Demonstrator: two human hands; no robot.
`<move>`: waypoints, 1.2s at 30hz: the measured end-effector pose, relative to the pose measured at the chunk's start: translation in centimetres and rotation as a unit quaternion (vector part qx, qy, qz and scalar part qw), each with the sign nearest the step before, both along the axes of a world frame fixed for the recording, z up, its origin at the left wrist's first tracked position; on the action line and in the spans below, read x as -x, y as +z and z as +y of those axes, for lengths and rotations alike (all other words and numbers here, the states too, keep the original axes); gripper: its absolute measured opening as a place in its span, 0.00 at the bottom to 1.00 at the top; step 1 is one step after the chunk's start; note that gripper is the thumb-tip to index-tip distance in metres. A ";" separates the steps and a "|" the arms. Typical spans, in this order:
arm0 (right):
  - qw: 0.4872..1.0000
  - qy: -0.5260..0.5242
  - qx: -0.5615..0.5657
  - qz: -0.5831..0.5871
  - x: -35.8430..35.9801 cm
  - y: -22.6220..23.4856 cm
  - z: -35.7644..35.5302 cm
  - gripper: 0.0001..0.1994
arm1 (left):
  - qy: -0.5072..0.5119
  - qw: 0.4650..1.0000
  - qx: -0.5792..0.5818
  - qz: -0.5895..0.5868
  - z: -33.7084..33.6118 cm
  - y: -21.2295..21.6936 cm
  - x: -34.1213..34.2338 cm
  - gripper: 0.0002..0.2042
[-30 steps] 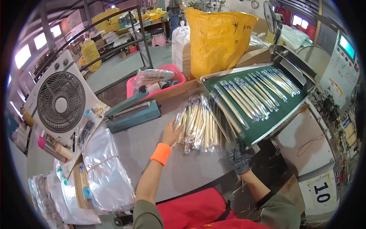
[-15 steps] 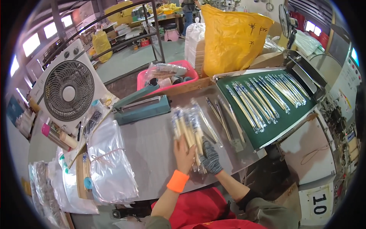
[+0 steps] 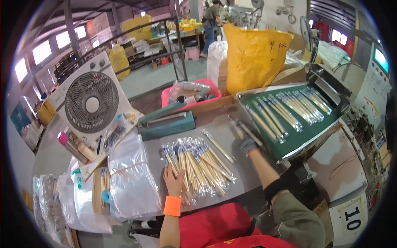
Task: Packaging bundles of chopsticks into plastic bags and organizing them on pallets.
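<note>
A loose pile of chopsticks in clear wrappers with blue print [image 3: 200, 165] lies fanned out on the grey worktable. My bare left hand [image 3: 173, 180], with an orange wristband, rests against the pile's left side, fingers apart. My right hand [image 3: 248, 146], in a dark grey knit glove, is right of the pile, over the lower ends of a few wrapped chopsticks [image 3: 237, 127] by the green belt. Its fingers are smeared by motion, so their grip is unclear. One wrapped pair [image 3: 218, 146] lies apart, above the pile.
More wrapped chopsticks [image 3: 300, 105] lie in rows on the green conveyor belt [image 3: 273, 111]. A teal bag sealer [image 3: 167, 126] stands behind the pile, clear plastic bags [image 3: 130, 177] to its left. Beyond are a fan [image 3: 92, 103], a pink basket [image 3: 215, 91] and a yellow sack [image 3: 256, 62].
The bundle of wrapped chopsticks that both hands held upright now lies spread on the table. My right hand has moved right toward the belt; my left stays at the pile's left side.
</note>
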State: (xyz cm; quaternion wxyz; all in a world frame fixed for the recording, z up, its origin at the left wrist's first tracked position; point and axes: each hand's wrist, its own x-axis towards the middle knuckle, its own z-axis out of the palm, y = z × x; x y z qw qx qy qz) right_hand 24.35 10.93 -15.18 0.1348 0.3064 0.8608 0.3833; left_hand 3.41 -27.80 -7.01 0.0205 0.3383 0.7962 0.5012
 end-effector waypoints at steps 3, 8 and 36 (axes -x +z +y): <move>0.889 0.063 0.356 0.280 8.3 9.9 -18.4 0.19 | 0.071 0.997 0.011 0.001 -4.4 -0.1 -0.9 0.34; 0.738 0.144 0.499 0.432 6.1 9.3 -29.6 0.35 | 0.036 0.999 -0.016 0.000 -2.4 0.8 -3.9 0.34; 0.654 0.215 0.408 0.600 4.4 9.1 -30.8 0.14 | 0.111 0.990 -0.050 0.070 -6.8 -0.4 -1.8 0.16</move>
